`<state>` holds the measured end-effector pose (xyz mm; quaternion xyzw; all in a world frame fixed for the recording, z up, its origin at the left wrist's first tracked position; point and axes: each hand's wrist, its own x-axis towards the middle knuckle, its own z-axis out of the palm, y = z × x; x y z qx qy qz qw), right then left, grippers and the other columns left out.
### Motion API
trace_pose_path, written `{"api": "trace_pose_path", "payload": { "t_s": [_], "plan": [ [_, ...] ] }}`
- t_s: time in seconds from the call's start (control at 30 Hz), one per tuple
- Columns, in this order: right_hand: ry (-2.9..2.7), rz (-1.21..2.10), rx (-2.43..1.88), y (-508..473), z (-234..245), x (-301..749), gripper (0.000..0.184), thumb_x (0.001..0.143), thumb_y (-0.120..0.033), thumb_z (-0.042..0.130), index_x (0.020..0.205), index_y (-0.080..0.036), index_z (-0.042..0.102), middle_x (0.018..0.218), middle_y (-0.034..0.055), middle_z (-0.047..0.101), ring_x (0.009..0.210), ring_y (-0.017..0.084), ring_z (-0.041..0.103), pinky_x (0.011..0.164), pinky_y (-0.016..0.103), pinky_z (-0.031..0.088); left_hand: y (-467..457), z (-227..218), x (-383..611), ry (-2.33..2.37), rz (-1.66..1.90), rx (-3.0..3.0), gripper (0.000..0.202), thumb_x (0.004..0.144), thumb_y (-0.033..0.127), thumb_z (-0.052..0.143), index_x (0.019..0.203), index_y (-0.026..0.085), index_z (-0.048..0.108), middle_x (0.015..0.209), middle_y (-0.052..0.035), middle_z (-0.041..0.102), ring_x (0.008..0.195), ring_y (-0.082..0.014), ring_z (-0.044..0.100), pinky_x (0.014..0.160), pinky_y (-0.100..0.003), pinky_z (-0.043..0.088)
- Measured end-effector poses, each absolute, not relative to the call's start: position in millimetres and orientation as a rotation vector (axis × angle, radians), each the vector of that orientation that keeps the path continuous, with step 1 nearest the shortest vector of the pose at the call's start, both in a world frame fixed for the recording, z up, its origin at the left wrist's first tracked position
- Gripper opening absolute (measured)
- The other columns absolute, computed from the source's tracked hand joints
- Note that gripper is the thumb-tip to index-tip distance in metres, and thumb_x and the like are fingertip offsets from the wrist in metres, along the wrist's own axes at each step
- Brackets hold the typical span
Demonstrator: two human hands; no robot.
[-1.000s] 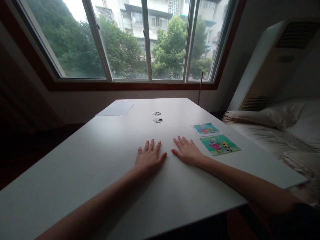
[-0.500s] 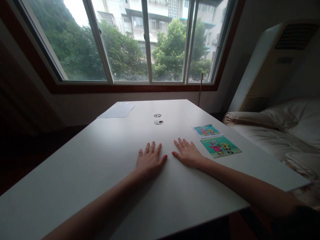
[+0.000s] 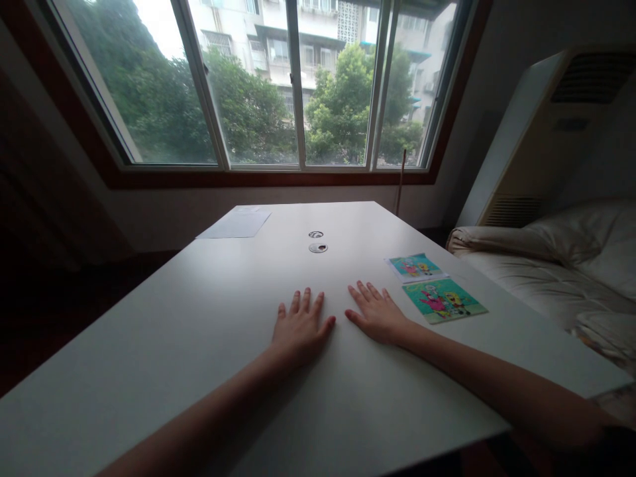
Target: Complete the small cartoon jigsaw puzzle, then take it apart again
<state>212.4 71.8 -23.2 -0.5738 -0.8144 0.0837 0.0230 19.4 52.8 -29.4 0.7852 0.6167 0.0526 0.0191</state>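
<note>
Palm down on the white table (image 3: 163, 331), my left hand (image 3: 301, 328) lies with its fingers spread and holds nothing. My right hand (image 3: 376, 313) rests flat on the same tabletop, fingers apart, a short gap to the right of my left hand. Just beyond and to the right of it lies a green picture card (image 3: 444, 300) with pink and yellow cartoon figures. Behind that card is a smaller, similar cartoon picture (image 3: 416, 266) on a white-edged sheet. Neither hand touches the pictures.
Two small round discs or inserts (image 3: 318, 248) show in the tabletop's middle. White paper (image 3: 236, 224) lies at the far left corner. A cream sofa (image 3: 527, 278) and a tall floor-standing unit (image 3: 521, 132) are on the right. A window (image 3: 258, 126) spans the wall behind the table.
The whole view has shifted slightly, with the scene lower and a little to the right. Both hands stay flat in place on the table.
</note>
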Motion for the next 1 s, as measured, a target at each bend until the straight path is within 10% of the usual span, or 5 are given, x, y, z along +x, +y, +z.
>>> {"api": "trace_pose_path", "payload": {
  "t_s": [1.0],
  "plan": [
    [-2.547,0.25,-1.752,71.4,-22.1,212.8,0.07,0.08,-0.062,0.013,0.137,-0.02,0.013,0.143,0.008,0.008,0.13,0.027,0.006,0.1,0.05,0.006,56.1,-23.1,18.7,1.907,0.143,2.424,0.062,0.082,0.06,0.018,0.135,0.027,0.019,0.142,-0.0077,0.015,0.128,-0.0311,0.01,0.096,-0.056,0.014]
  ]
}}
